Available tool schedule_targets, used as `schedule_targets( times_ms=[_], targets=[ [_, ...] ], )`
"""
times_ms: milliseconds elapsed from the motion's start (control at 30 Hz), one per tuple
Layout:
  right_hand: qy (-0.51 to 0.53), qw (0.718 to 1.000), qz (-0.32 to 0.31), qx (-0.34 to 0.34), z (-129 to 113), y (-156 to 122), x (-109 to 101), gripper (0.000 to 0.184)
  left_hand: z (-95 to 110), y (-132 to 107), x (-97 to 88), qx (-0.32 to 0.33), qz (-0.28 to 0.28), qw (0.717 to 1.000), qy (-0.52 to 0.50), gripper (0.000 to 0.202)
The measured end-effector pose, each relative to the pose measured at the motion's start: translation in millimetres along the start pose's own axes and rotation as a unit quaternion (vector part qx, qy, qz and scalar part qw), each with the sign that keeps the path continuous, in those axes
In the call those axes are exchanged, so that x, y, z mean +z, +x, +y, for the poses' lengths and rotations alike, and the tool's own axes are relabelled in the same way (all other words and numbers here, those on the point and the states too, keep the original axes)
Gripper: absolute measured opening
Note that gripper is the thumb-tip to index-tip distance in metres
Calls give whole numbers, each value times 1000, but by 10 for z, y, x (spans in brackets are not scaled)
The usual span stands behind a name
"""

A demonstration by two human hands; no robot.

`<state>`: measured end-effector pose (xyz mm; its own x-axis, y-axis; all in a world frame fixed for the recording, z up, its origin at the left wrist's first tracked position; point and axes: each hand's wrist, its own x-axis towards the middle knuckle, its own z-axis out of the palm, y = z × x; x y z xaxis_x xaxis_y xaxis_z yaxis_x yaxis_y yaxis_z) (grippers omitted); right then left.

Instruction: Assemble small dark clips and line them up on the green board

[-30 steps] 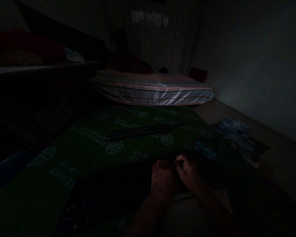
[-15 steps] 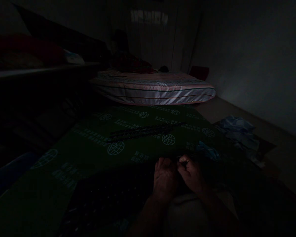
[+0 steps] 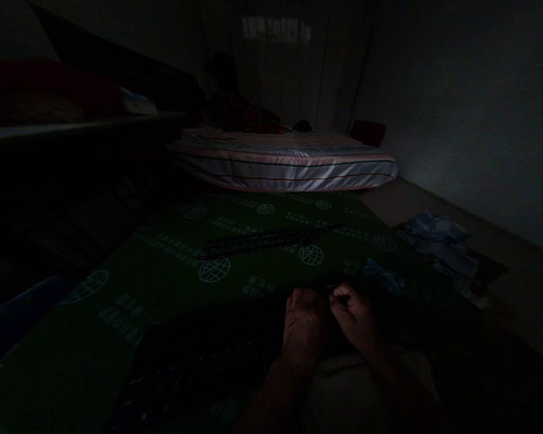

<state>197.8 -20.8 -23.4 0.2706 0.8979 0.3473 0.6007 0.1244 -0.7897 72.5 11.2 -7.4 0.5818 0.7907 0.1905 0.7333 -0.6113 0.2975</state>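
In very dim light, my left hand [image 3: 304, 316] rests with curled fingers at the right end of a dark sheet-like piece [image 3: 208, 346] dotted with small bright specks. Close to its right, my right hand [image 3: 353, 310] is closed in a pinch, thumb against the fingers. What either hand grips is too dark to make out. Several thin dark strips [image 3: 262, 240] with similar specks lie beyond my hands on a green printed sheet [image 3: 163, 283]. Just past my right hand sits a crumpled blue piece [image 3: 384, 275], perhaps cloth or plastic.
A mattress with a striped cover [image 3: 289, 166] lies at the far end of the green sheet. Crumpled light-blue material [image 3: 438, 238] is on the floor at right, near the wall. A shelf-like ledge [image 3: 95, 125] at left carries red material [image 3: 67, 84].
The whole view has shifted slightly and looks darker. Both hands keep nearly the same place and closed posture, the right one a touch farther from the left.
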Motion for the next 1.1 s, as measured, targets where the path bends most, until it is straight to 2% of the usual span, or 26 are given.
schedule_targets(
  times_ms=[200,367,600,800,967,1100],
  targets=[
    [-12,1000,13,-12,6,-5,0,10,1,-5,-1,6,0,1000,4,12],
    [6,1000,8,14,39,-15,8,11,5,-11,5,8,1,1000,17,14],
    [64,995,34,63,100,-6,16,14,6,0,3,14,17,1000,-15,15],
    [157,982,29,103,58,-7,9,21,-54,-3,-14,24,46,992,-112,14],
    [206,975,16,79,-65,6,-58,22,-101,-7,12,-27,97,966,-237,14],
    [184,982,-6,43,-104,1,-105,20,-112,5,-23,-36,94,964,-245,18]
  ],
)
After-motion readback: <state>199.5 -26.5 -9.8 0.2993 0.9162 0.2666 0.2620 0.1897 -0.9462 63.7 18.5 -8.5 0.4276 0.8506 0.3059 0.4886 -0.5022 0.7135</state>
